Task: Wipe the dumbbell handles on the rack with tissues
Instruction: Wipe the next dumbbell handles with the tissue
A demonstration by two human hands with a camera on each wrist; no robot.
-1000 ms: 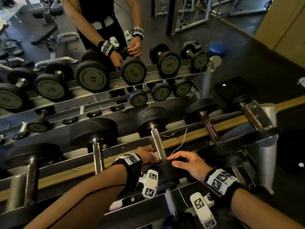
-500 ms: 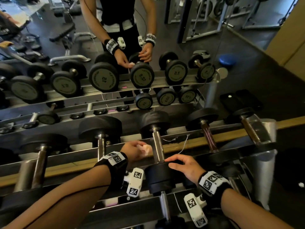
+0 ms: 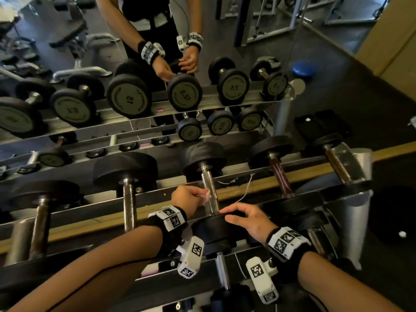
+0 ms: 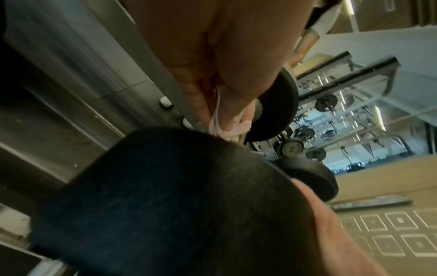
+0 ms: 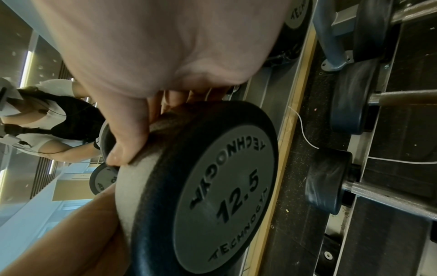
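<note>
A 12.5 dumbbell lies on the rack's upper tier, with its steel handle point(image 3: 207, 180) pointing away from me. My left hand point(image 3: 190, 197) pinches a crumpled white tissue point(image 3: 207, 194) against the left side of that handle, just above the near head point(image 3: 213, 230). The left wrist view shows the tissue point(image 4: 227, 127) bunched between the fingertips of the left hand point(image 4: 212, 56). My right hand point(image 3: 245, 219) lies over the near head. In the right wrist view the right hand point(image 5: 153, 56) curls thumb and fingers over the rim of the head point(image 5: 224, 186).
Neighbouring dumbbells sit to the left point(image 3: 129, 199) and right point(image 3: 281, 176) on the same rails. A mirror behind reflects the rack and a person. A thin white cable point(image 3: 245, 190) hangs by the wooden strip. A lower tier holds another dumbbell handle point(image 3: 221, 271).
The left hand drew the tissue slightly left of the handle and has brought it back against it, a little farther from the near head. The right hand has stayed on the head.
</note>
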